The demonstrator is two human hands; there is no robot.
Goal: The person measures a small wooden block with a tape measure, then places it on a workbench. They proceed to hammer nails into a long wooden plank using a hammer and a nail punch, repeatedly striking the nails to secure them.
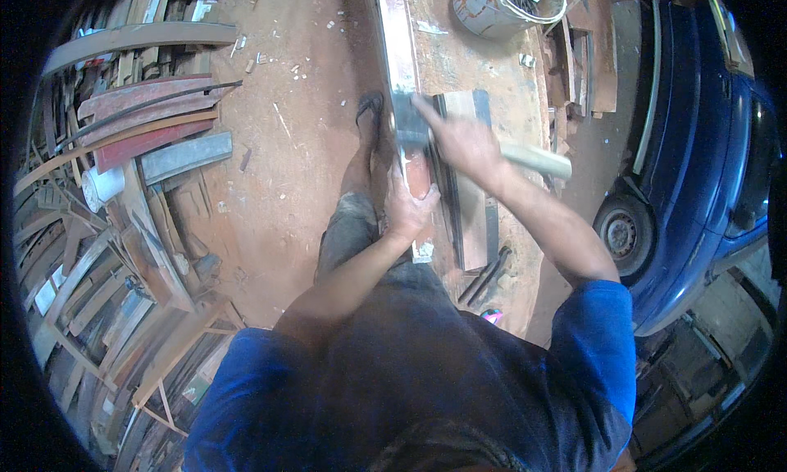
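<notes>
A long wooden beam [398,29] runs away from my lap, its top face pale and shiny at the far part and reddish near me. My left hand [408,208] is wrapped around the beam's near part, thumb on one side and fingers on the other. Just beyond it, my right hand [466,144] grips a wide-bladed hand tool [410,128]. Its dark flat blade lies over the beam's top face, blurred by motion. The pale thick handle [537,159] sticks out to the right past my wrist. My right index finger stretches toward the blade.
Boards [469,185] lie on a worn workbench [512,95] right of the beam, with dark bars [485,275] nearer me. A bucket of scraps [484,13] stands at the far end. Stacked timber [147,103] fills the left; a blue car [689,161] stands at right.
</notes>
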